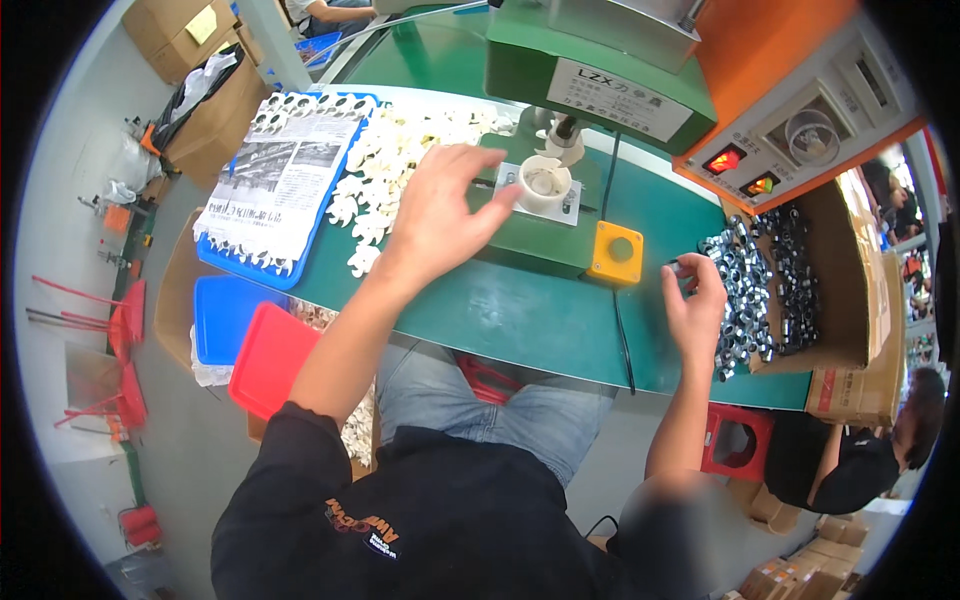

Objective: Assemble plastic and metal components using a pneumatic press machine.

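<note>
My left hand reaches over the bench with thumb and fingers apart, holding nothing. Its thumb tip comes close to a white round cup-shaped holder on the plate of a green bench press. The press's ram stands just behind that holder. On the right, my right hand pinches a small dark metal ring, mostly covered by the fingers. Beside that hand lies a heap of shiny metal rings. Many off-white plastic pieces are scattered left of the press.
A yellow box with a button sits at the press's front. An orange control box overhangs the right. A cardboard box holds more rings. At left, a newspaper covers a blue tray, above blue and red bins.
</note>
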`<state>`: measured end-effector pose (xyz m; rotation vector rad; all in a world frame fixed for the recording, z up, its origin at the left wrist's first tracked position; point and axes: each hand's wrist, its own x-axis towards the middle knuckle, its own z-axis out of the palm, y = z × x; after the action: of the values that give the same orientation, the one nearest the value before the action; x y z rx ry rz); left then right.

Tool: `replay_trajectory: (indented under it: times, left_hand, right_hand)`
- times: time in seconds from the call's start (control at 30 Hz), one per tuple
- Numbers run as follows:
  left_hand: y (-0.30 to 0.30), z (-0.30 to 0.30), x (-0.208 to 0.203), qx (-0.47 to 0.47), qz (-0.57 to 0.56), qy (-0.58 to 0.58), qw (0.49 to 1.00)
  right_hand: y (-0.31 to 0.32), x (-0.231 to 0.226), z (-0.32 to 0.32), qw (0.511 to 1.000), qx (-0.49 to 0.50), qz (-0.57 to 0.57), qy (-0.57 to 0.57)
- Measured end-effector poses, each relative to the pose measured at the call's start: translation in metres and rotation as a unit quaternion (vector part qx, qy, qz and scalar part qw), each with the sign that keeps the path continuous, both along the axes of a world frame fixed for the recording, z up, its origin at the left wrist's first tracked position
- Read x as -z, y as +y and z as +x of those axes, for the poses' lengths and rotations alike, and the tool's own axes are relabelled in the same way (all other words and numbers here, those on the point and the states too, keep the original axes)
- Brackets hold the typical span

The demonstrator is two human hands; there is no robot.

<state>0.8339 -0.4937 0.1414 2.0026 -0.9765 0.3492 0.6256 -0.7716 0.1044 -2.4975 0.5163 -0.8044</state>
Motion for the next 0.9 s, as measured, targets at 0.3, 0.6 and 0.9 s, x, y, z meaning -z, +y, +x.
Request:
replay_trajectory:
  times: [0.3,0.6,0.9]
  left_hand:
    - [-0.052,0.004,-0.016,-0.053,-0.100,-0.052,0.992]
    - [0.017,0.016,-0.008,-0.104,-0.003,-0.107,0.989]
    - [0.167,0.081,0.010,-0.280,0.188,-0.146,0.930]
  right_hand:
    - [0.038,-0.023,0.071,0.970,-0.099,0.117,-0.187]
    - [0.090,-0.034,0.143,0.946,-0.138,0.173,-0.239]
    - [0.093,-0.023,0.155,0.942,-0.119,0.150,-0.276]
